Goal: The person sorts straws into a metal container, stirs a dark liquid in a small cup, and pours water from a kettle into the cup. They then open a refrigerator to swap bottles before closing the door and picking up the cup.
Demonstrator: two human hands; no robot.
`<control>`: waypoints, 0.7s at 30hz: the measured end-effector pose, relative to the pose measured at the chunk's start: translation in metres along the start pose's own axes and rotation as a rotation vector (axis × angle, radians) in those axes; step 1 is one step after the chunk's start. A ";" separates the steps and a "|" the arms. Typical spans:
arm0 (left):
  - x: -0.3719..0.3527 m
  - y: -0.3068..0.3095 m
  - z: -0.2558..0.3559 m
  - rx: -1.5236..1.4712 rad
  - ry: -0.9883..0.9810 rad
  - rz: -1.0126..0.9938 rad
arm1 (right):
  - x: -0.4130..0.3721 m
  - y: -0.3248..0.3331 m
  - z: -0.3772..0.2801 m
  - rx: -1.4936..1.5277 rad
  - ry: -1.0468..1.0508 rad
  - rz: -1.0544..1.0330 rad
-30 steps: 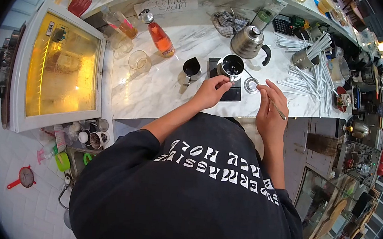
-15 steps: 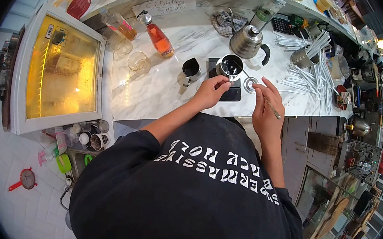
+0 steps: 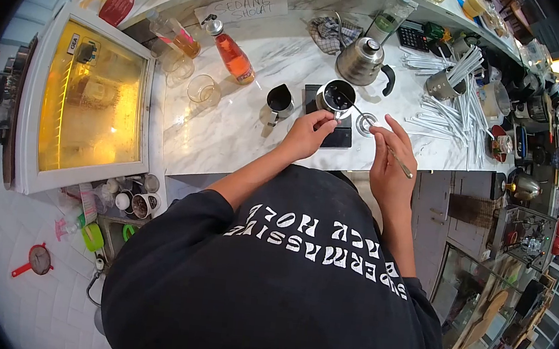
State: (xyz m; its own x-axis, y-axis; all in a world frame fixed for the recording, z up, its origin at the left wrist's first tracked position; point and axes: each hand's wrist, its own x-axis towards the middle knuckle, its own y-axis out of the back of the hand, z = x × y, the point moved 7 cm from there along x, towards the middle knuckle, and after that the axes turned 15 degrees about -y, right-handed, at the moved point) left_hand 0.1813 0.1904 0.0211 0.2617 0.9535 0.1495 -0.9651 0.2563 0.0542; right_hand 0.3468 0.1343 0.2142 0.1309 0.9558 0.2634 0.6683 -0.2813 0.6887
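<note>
My left hand (image 3: pixel 307 135) pinches the handle of a small steel pitcher (image 3: pixel 343 115) that holds dark liquid. The pitcher stands on a flat black scale (image 3: pixel 341 139). In my right hand (image 3: pixel 394 160) is a long thin metal spoon (image 3: pixel 361 113). Its far end dips into the pitcher, and the dark liquid hides the tip. Under the spoon, beside the scale, lies a small round metal piece (image 3: pixel 366 123). Left of the scale sits a second, dark pitcher (image 3: pixel 279 99). A steel gooseneck kettle (image 3: pixel 360 61) with a black handle stands just behind the pitcher.
A bottle of red liquid (image 3: pixel 234 58) and an empty glass (image 3: pixel 203 90) stand to the left. White straws (image 3: pixel 451 120) are spread on the right around a metal cup (image 3: pixel 444 86). A glass-doored cabinet (image 3: pixel 94 103) glows yellow at far left. A checked cloth (image 3: pixel 326 34) lies behind.
My right hand has shifted very slightly right and down, and the spoon has moved a little within the pitcher. My left hand stays on the pitcher's handle.
</note>
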 end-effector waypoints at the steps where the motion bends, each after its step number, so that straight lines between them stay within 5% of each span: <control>1: 0.000 0.000 0.000 -0.004 -0.009 0.004 | 0.000 0.003 -0.001 0.014 -0.013 0.006; 21: 0.000 0.001 0.005 0.022 0.016 -0.002 | 0.001 -0.001 0.000 0.022 -0.009 -0.008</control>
State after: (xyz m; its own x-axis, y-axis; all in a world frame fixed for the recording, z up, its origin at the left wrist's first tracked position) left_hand 0.1803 0.1903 0.0259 0.2636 0.9553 0.1339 -0.9639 0.2553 0.0760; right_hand 0.3457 0.1353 0.2138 0.1319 0.9587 0.2521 0.6849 -0.2720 0.6760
